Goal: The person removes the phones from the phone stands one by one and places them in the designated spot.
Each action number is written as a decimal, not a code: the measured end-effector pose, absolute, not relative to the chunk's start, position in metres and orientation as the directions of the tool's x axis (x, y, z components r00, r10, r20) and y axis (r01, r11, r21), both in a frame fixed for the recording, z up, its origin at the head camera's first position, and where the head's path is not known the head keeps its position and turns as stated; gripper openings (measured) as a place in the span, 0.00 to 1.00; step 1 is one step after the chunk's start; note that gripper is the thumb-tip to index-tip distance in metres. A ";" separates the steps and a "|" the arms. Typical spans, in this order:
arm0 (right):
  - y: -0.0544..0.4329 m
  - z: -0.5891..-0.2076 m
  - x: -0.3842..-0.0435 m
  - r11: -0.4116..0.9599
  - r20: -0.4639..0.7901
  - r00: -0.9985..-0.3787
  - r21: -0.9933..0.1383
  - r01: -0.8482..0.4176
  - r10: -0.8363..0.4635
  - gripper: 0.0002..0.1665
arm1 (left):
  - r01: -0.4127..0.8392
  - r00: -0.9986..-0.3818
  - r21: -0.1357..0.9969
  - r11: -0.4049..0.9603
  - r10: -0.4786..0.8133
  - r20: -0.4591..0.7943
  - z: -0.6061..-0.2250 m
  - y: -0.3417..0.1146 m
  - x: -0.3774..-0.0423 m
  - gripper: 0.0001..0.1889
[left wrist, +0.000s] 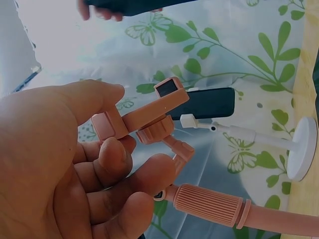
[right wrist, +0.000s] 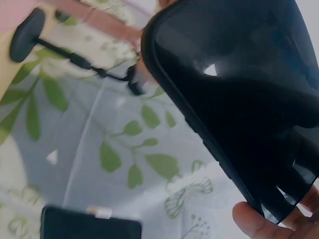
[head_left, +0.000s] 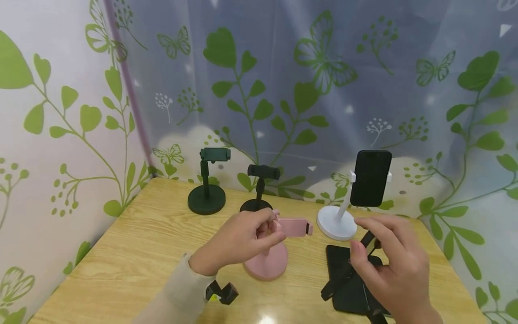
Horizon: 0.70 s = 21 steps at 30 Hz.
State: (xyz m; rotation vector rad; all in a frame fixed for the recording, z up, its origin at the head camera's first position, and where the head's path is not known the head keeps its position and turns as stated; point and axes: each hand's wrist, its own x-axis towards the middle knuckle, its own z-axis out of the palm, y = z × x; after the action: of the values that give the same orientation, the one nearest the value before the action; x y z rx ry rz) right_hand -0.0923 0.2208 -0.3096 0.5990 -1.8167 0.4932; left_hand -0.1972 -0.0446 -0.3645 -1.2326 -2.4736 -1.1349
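My left hand (head_left: pixel 243 236) pinches one end of the clamp on a pink phone stand (head_left: pixel 267 265), whose round base rests on the wooden table. The left wrist view shows the thumb and fingers around the end of the pink clamp (left wrist: pixel 159 107), with its ribbed pole below. To the right, my right hand (head_left: pixel 396 270) holds a black phone (right wrist: pixel 224 99) by one end. In the head view that phone looks nearly edge-on and is partly hidden by the hand.
Behind stand a dark green phone stand (head_left: pixel 206 200), a black phone stand (head_left: pixel 261 185) and a white phone stand (head_left: pixel 333 223) bearing an upright phone (head_left: pixel 370 177). Under the right hand lies a flat black slab (head_left: pixel 350 302). A leaf-patterned curtain (head_left: pixel 283 54) backs the wooden table (head_left: pixel 133 252).
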 end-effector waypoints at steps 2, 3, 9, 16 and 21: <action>0.230 -0.312 -0.092 0.814 0.943 -0.288 -0.033 -0.580 -0.168 0.30 | 0.737 -0.651 0.561 0.377 0.619 0.440 -0.363 -0.045 -0.197 0.08; 0.235 -0.314 -0.092 0.824 0.941 -0.296 -0.032 -0.566 -0.166 0.30 | 0.736 -0.652 0.561 0.378 0.618 0.439 -0.363 -0.045 -0.197 0.08; 0.265 -0.330 -0.095 0.884 0.924 -0.364 -0.067 -0.463 -0.120 0.32 | 0.732 -0.657 0.564 0.383 0.616 0.434 -0.360 -0.046 -0.196 0.08; 0.306 -0.347 -0.103 0.948 0.913 -0.400 -0.058 -0.313 -0.076 0.34 | 0.733 -0.654 0.567 0.377 0.621 0.433 -0.362 -0.044 -0.196 0.09; 0.333 -0.357 -0.110 0.970 0.861 -0.488 0.025 -0.243 -0.144 0.33 | 0.733 -0.655 0.563 0.382 0.619 0.433 -0.362 -0.044 -0.196 0.09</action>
State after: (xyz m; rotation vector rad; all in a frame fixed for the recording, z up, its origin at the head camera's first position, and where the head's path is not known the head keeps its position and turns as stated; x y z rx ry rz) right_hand -0.1102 0.3328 -0.3569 0.2726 -2.0889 0.1209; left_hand -0.1960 -0.0442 -0.3625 -1.2239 -2.4828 -1.1308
